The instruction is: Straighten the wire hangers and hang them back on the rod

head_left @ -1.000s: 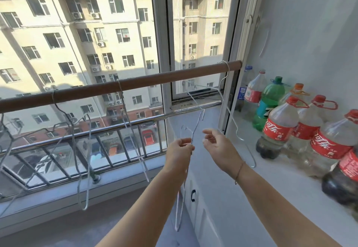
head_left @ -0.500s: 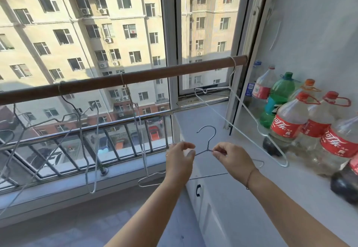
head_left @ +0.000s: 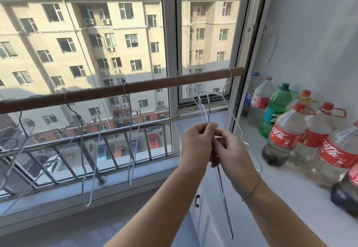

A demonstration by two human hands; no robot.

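A brown wooden rod (head_left: 155, 85) runs across the window. Several bent wire hangers hang from it: one at the far left (head_left: 23, 130), one left of centre (head_left: 85, 155), one in the middle (head_left: 133, 134), one at the right end (head_left: 234, 123). My left hand (head_left: 197, 146) and my right hand (head_left: 230, 157) meet in front of me, both pinching one thin wire hanger (head_left: 222, 192). It stands nearly on edge, its hook end rising above my fingers and its body dropping below my right wrist.
Several large plastic bottles (head_left: 286, 134) with red labels, plus a green one (head_left: 275, 109), stand on the white counter (head_left: 290, 192) at the right. A metal guard rail (head_left: 81, 142) crosses the lower window. A white cabinet door with a black handle (head_left: 197, 200) lies below my hands.
The held hanger turned from lying flat between my hands to standing nearly on edge. My hands came together and rose a little. The camera tilted up.
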